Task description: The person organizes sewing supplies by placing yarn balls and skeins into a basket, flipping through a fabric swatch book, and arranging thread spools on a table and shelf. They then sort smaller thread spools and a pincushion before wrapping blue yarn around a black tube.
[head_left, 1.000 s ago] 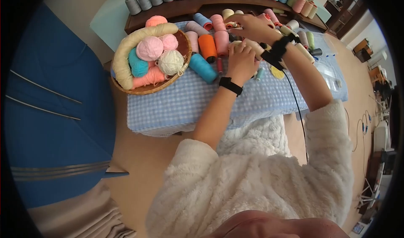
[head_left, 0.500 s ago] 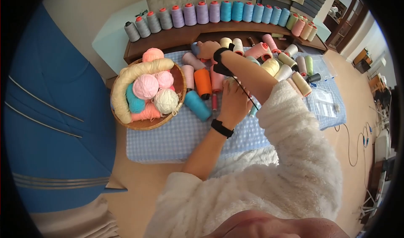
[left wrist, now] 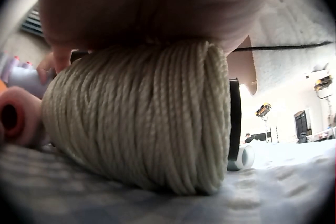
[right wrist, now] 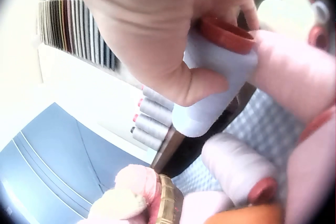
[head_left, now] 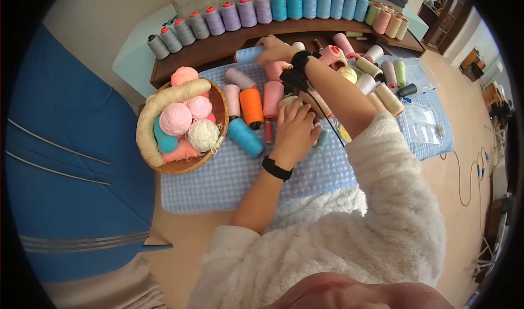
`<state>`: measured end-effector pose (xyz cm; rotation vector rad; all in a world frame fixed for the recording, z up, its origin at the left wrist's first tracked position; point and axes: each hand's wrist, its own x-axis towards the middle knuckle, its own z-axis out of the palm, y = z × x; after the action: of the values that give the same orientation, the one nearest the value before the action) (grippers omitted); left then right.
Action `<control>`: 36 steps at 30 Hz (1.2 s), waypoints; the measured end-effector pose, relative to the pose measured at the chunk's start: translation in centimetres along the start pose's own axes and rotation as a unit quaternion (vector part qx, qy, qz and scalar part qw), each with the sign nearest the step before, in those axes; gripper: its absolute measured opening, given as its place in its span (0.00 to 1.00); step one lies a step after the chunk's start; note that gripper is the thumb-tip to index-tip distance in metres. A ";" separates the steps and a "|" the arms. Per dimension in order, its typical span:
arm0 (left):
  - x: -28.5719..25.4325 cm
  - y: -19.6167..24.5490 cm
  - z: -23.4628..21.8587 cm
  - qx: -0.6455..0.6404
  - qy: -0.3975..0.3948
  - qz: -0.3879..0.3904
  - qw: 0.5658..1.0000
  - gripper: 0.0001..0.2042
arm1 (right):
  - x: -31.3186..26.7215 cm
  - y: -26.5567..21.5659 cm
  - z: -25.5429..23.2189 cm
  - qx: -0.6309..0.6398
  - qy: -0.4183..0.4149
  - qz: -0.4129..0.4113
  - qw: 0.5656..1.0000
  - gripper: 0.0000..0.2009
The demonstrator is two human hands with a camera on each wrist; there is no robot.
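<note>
Near the back edge of the cloth-covered table, my right hand [head_left: 277, 50] grips a light blue thread cone [head_left: 249, 54]. In the right wrist view the thumb lies along the cone's side, and its red end ring faces the palm. My left hand [head_left: 295, 129] holds a thick spool of beige cord [left wrist: 136, 119] from above, the spool lying on its side on the cloth. Much of that spool is hidden under the hand in the head view. Left of it lie a pink cone [head_left: 273, 99], an orange cone [head_left: 251, 107] and a turquoise cone [head_left: 244, 137].
A wicker basket [head_left: 222, 112] of yarn balls stands on the table's left. Behind, a brown shelf [head_left: 218, 48] bears a row of upright cones. More cones lie at the back right, beside a clear plastic bag [head_left: 423, 124]. A black cable [head_left: 330, 124] hangs from my right wrist.
My right hand has moved left from over the right-hand cones to the light blue cone, gripped it and raised it slightly. My left hand has stayed on the cord spool.
</note>
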<state>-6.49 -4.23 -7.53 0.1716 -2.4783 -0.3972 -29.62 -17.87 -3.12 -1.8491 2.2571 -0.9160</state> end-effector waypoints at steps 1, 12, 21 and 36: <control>-0.1 0.0 0.1 -0.004 0.002 -0.005 1.000 0.14 | -0.4 0.5 -1.2 0.077 -0.013 0.012 0.997 0.33; 0.3 0.1 -0.4 -0.008 -0.030 0.004 1.000 0.16 | -6.3 5.6 -12.6 0.656 0.056 0.167 0.734 0.32; 0.5 0.4 -0.9 0.005 -0.067 -0.009 0.998 0.16 | -8.9 18.8 -17.9 0.519 0.173 0.167 0.820 0.24; 1.3 0.9 -1.7 0.004 -0.133 -0.050 0.990 0.18 | -6.2 35.1 -23.0 -0.105 0.333 0.259 0.901 0.36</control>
<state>-6.56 -4.06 -5.16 0.2628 -2.7421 -0.4811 -68.09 -0.02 -3.46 -0.9287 3.1174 -1.3765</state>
